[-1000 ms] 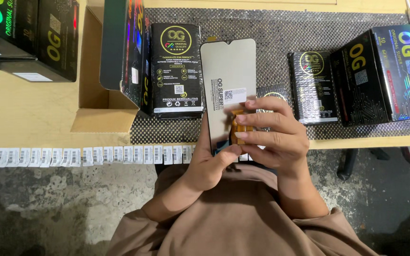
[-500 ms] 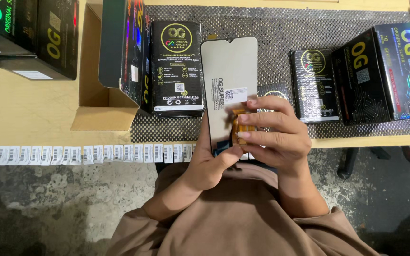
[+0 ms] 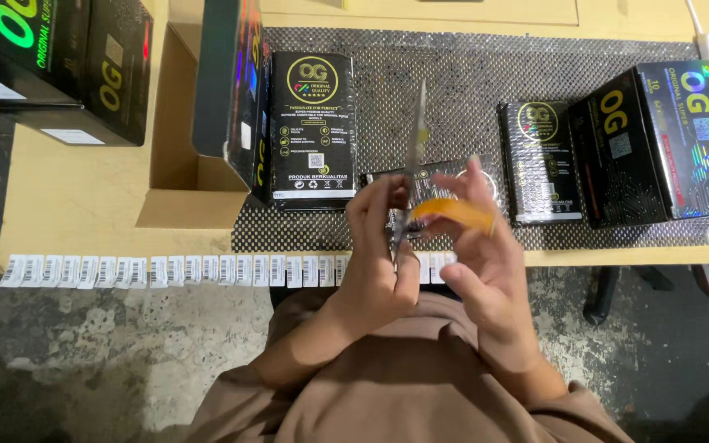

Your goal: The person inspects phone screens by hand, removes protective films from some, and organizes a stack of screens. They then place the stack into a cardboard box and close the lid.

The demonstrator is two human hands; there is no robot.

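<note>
Over the worktop's (image 3: pixel 84 205) near edge, the left hand (image 3: pixel 375 262) pinches a thin screen panel (image 3: pixel 416 148) edge-on in a closed grip; the right hand (image 3: pixel 486 254) holds its orange ribbon (image 3: pixel 453 213) likewise.

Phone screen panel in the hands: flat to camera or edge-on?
Edge-on. The screen panel shows only as a thin upright sliver, pinched by the left hand, with the right hand beside it.

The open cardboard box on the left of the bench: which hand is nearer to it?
Left. The left hand grips the thin panel a short way right of the open cardboard box; the right hand is farther right, beyond the left.
</note>
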